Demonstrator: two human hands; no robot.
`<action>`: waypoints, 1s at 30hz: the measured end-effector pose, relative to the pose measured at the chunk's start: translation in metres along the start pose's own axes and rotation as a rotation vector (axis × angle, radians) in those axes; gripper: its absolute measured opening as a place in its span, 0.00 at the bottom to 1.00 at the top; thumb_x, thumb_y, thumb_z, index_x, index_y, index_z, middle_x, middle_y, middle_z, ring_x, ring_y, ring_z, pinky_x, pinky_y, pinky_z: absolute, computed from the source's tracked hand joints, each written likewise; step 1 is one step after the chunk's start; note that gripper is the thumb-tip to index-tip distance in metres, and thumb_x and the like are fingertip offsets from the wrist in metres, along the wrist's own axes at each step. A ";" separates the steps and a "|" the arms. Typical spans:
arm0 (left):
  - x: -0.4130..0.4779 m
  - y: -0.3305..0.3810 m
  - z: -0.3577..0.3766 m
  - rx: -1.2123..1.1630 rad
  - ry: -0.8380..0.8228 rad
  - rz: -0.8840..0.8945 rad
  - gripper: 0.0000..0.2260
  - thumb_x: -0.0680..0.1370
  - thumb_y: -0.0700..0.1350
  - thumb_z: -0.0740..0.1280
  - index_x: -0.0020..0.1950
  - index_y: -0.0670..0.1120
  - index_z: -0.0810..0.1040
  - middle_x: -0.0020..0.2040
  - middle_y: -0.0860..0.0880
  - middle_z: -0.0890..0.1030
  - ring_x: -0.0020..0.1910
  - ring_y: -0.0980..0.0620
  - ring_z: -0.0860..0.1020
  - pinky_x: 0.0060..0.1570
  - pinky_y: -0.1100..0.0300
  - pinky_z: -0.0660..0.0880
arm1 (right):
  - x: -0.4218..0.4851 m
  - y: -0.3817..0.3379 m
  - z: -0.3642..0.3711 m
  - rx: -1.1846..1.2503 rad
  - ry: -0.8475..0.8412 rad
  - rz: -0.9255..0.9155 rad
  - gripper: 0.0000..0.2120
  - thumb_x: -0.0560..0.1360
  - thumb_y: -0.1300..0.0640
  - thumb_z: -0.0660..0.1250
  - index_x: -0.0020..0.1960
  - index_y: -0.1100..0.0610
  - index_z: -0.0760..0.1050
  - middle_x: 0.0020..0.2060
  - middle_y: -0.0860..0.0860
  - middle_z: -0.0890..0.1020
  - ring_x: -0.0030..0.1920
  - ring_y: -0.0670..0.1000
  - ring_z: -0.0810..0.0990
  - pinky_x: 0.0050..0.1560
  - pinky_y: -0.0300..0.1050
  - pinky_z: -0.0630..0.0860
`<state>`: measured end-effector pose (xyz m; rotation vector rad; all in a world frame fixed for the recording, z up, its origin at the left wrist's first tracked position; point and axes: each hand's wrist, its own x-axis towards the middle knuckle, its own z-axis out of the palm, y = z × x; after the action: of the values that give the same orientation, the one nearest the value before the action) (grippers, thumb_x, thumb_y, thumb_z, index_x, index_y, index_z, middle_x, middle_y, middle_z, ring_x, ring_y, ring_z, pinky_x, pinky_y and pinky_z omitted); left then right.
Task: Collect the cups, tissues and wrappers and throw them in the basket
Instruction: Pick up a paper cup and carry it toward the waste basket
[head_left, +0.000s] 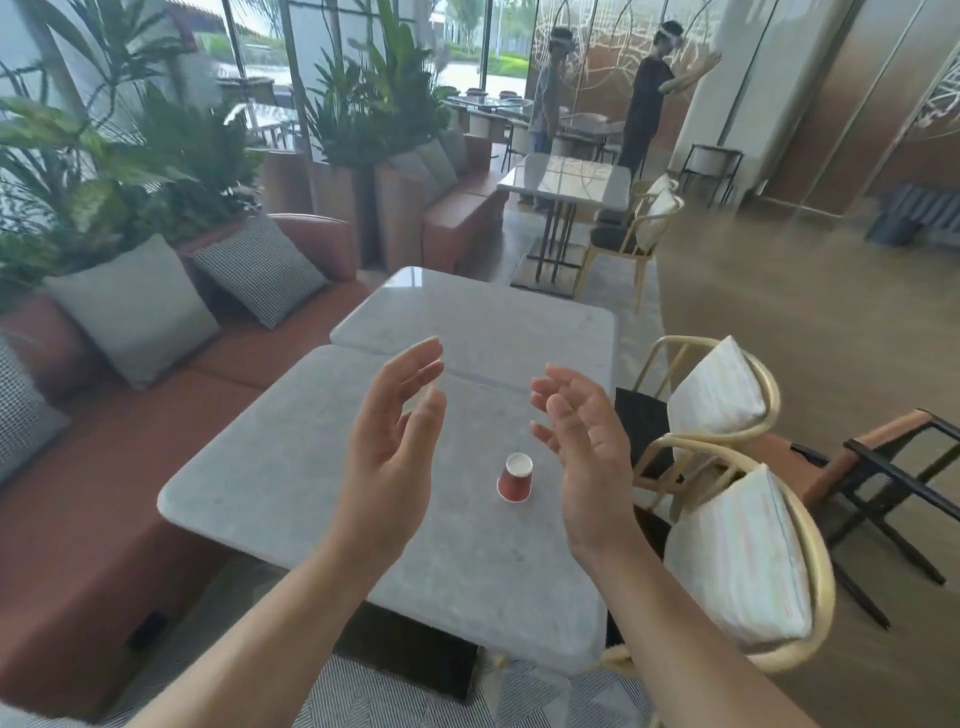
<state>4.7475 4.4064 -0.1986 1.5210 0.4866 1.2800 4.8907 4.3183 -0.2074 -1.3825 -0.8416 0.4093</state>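
A small red paper cup (515, 478) stands upside down on the grey marble table (291, 467), its white base facing up. Both my hands are raised above the table with palms facing each other. My left hand (392, 441) hovers to the left of the cup, fingers straight and relaxed, holding nothing. My right hand (584, 447) hovers to the right of the cup, fingers loosely bent and empty. Neither hand touches the cup. No tissues, wrappers or basket show in this view.
A rust-coloured sofa (104, 493) with grey cushions runs along the table's left side, with plants behind it. Two cream chairs (748, 545) with white cushions stand at the right. A second table (566, 179) and two people stand farther back. Open floor lies to the right.
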 end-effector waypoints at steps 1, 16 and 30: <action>0.012 -0.010 0.001 -0.001 -0.001 -0.011 0.22 0.80 0.55 0.63 0.71 0.47 0.76 0.70 0.54 0.80 0.72 0.50 0.77 0.71 0.38 0.74 | 0.014 0.008 0.003 -0.008 0.008 0.011 0.19 0.79 0.38 0.62 0.68 0.41 0.74 0.62 0.34 0.81 0.66 0.40 0.79 0.73 0.51 0.75; 0.150 -0.185 0.038 0.058 0.062 -0.181 0.19 0.80 0.53 0.63 0.71 0.50 0.76 0.71 0.52 0.79 0.73 0.48 0.76 0.69 0.32 0.73 | 0.200 0.153 0.021 -0.037 -0.054 0.158 0.09 0.82 0.44 0.68 0.61 0.33 0.76 0.58 0.35 0.82 0.64 0.41 0.80 0.64 0.41 0.76; 0.146 -0.293 0.037 0.079 0.022 -0.415 0.19 0.79 0.54 0.64 0.70 0.52 0.75 0.72 0.53 0.78 0.72 0.48 0.77 0.68 0.42 0.76 | 0.195 0.345 -0.001 -0.868 -0.465 0.573 0.41 0.73 0.39 0.75 0.81 0.44 0.62 0.78 0.54 0.61 0.77 0.61 0.62 0.76 0.57 0.65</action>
<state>4.9186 4.6184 -0.3835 1.3802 0.8274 0.9628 5.0930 4.5172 -0.4842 -2.4116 -1.0462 0.8935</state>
